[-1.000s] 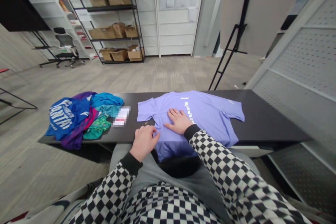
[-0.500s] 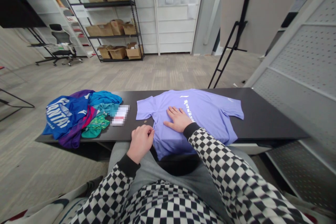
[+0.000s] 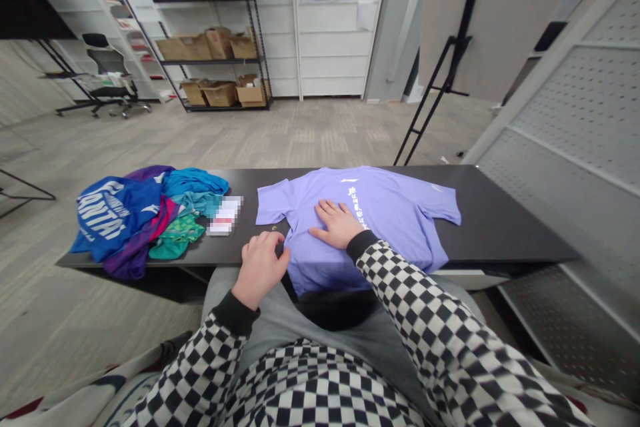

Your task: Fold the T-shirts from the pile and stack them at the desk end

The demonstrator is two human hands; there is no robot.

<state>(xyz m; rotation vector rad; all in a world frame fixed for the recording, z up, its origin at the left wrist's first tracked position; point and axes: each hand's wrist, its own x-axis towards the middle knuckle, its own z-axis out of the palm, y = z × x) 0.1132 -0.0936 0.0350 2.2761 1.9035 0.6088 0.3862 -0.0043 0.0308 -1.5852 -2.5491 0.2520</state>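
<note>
A lavender T-shirt (image 3: 400, 213) with white lettering down its chest lies spread on the dark table (image 3: 505, 220), its sleeves out to both sides and its lower part hanging over the near edge. My right hand (image 3: 337, 223) rests flat on the shirt's middle, fingers spread, just left of the lettering. Beside the shirt's left edge is my left hand (image 3: 263, 267), its fingers bent and a gap showing between thumb and forefinger. No cloth shows in that gap.
On the table's left end lies a heap of crumpled clothes (image 3: 120, 213) in blue, purple and green. A blurred white card (image 3: 225, 215) sits beside it. Behind stand shelves with cardboard boxes (image 3: 220, 93). A perforated panel (image 3: 585, 147) rises at the right.
My left thumb and forefinger have parted from a pinch at the shirt's left edge, and that edge now lies smoother. My right hand stays flat on the shirt. The view has shifted slightly.
</note>
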